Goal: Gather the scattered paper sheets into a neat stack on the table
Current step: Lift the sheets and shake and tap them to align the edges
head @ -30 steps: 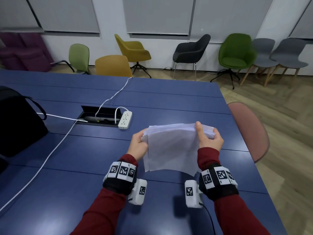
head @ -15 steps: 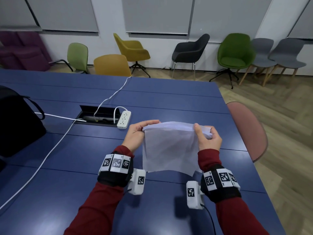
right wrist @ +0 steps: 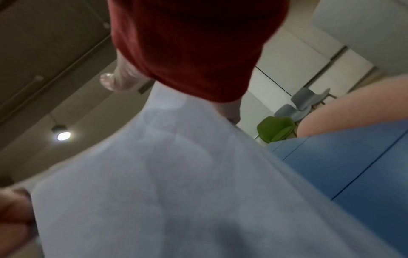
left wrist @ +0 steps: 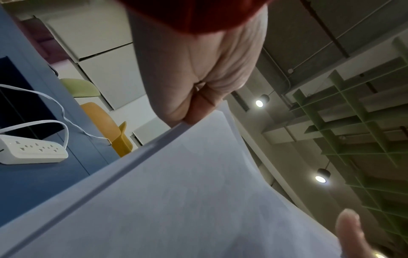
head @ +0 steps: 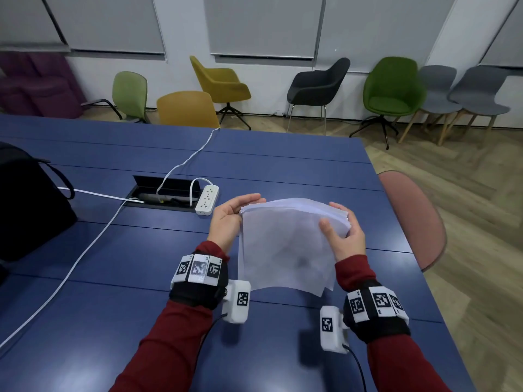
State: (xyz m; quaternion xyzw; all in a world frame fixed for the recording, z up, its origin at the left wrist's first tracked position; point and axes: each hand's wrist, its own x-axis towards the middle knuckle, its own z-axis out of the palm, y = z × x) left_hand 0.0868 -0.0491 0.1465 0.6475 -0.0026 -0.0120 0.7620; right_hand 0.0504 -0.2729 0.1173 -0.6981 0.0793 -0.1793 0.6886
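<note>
Since a second ago the left hand [head: 230,219] has loosened from a corner pinch: its fingers now lie nearly straight, flat against the left edge of the sheets [head: 288,244], while the right hand [head: 343,233] has slid its thumb down onto the front face and keeps its fingers curled behind the right edge, gripping the bundle. The sheets are held upright between the two hands, lifted clear of the blue surface [head: 85,321], right of and nearer the person than the power strip [head: 207,200]. Their top edge runs left to right from hand to hand and the long axis hangs downward, the lower edge curling free above the surface. The coming move likely turns on this: the bottom edge sits directly over the surface, so a straight drop would tap it square, and the right hand carries the weight while the left only guides. The top right corner shows the sheet edges fanned slightly, so the stack is not yet even. No print can be read on the paper; the wristbands carry square black-and-white coded markers, and the power strip shows no legible brand.
</note>
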